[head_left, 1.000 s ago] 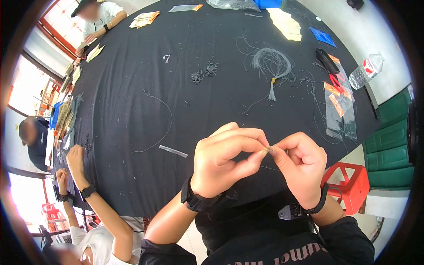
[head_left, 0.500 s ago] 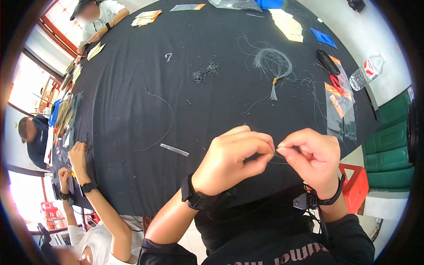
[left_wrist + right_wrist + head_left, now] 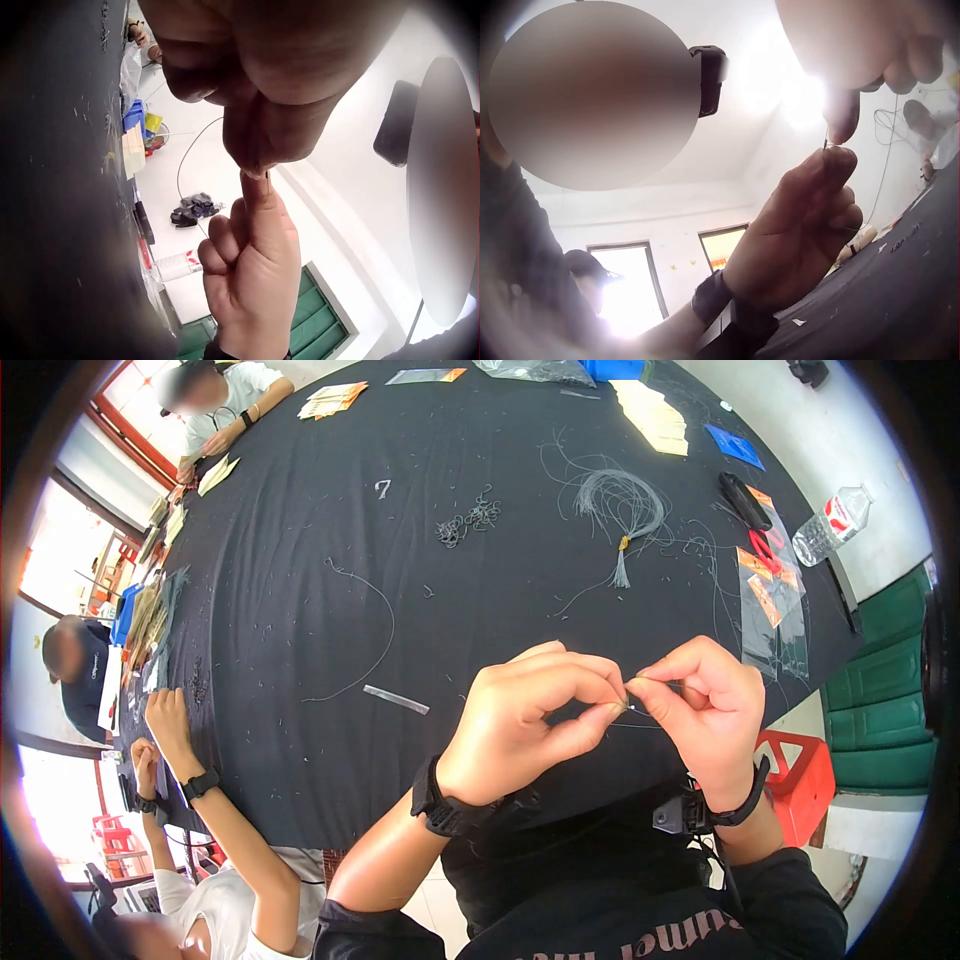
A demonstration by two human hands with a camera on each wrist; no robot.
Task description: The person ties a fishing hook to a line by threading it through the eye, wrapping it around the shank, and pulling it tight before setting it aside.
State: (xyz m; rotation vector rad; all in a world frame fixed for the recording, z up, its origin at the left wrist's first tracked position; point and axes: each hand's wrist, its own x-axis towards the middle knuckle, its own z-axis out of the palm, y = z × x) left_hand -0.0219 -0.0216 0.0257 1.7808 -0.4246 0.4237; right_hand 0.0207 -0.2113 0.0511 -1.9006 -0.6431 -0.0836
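My left hand (image 3: pixel 545 710) pinches a small dark fish hook (image 3: pixel 826 144) between thumb and forefinger; only a short, thin end of it shows. Close on its right, my right hand (image 3: pixel 705 695) pinches a thin fishing line (image 3: pixel 640 726) with thumb and forefinger, fingertips almost meeting the left ones. Part of that line loops out in the left wrist view, past the curled fingers of the right hand (image 3: pixel 259 247). On the black cloth beyond lie a heap of dark hooks (image 3: pixel 468 523) and a bundle of grey line (image 3: pixel 622 500) with a yellow tie.
A single strand (image 3: pixel 390 620) and a clear strip (image 3: pixel 396 700) lie left of my hands. To the right are clear packets (image 3: pixel 770 620), red scissors (image 3: pixel 765 550), a black pouch (image 3: pixel 743 500) and a bottle (image 3: pixel 832 525). Another person's arm (image 3: pixel 235 820) reaches over the table's left side.
Both hands have shifted a little to the right since a second ago. Over the last half second the right hand has risen slightly and tipped inward, with both pinches kept.
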